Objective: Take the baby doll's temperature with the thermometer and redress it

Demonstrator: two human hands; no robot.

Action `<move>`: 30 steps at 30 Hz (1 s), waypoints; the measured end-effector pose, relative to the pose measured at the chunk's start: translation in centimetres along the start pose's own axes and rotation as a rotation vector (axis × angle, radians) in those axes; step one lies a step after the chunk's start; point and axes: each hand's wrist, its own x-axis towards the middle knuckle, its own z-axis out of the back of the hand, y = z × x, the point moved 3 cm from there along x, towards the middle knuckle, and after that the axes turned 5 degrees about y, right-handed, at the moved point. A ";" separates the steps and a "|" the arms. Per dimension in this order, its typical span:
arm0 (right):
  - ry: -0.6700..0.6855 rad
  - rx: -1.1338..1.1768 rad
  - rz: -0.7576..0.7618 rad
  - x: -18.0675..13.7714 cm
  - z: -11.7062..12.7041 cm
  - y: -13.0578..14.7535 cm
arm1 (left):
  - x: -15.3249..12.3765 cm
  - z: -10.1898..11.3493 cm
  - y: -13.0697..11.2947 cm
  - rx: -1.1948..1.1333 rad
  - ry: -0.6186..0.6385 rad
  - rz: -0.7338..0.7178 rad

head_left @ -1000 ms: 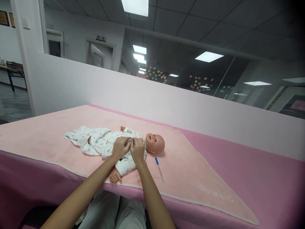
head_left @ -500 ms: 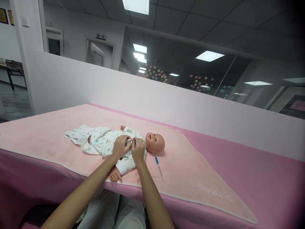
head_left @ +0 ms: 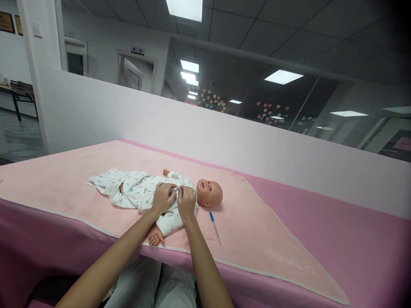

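Observation:
A baby doll (head_left: 210, 193) lies on its back with its head to the right, dressed in a white patterned baby outfit (head_left: 136, 186). My left hand (head_left: 163, 197) and my right hand (head_left: 186, 200) meet over the doll's chest. Fingers of both hands are closed in a pinch on the front of the outfit, close to each other. What exactly sits between the fingertips is too small to make out. Beside the doll's head, to the near right, rests a thermometer-like clear stick with a blue cap (head_left: 215, 227).
The doll lies on a peach-coloured mat (head_left: 257, 239) spread over a pink table cover (head_left: 346, 226). A low white partition (head_left: 224, 137) with glass above runs along the back. The table's near edge is just in front of my legs (head_left: 154, 282).
My fingertips have shifted slightly at the outfit's front, and less white cloth shows between them. The whole view has moved a little; the doll and the stick lie as before.

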 end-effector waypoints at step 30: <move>-0.008 0.055 0.012 0.1 0.3 0.0 | -0.1 0.2 0.3 0.006 -0.088 0.068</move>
